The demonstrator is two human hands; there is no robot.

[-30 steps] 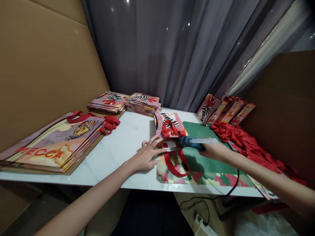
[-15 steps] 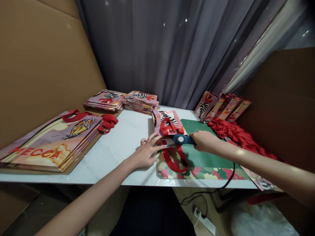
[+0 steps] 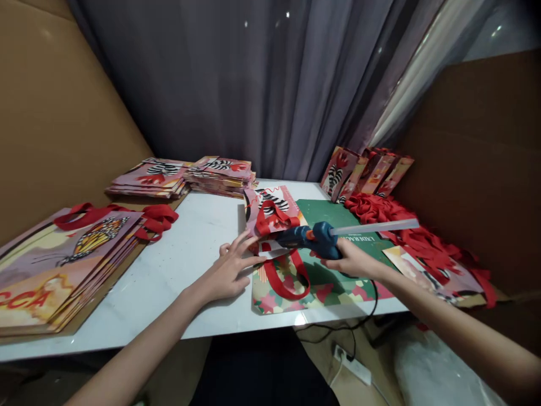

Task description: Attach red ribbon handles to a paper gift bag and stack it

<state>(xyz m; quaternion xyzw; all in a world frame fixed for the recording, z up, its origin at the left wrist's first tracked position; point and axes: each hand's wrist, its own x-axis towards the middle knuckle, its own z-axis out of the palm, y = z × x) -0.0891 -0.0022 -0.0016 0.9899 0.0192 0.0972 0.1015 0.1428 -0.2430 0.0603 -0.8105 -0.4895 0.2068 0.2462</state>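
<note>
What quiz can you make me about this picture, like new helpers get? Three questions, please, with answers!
1. Pick one: which side's hand grips the blue glue gun? A) left B) right
2. True or false: the butterfly-topped bag stack sits to the left of the green sheet.
3. Fill the gap: the ribbon heap at the right is coloured ____.

Key:
1. B, the right hand
2. True
3. red
</note>
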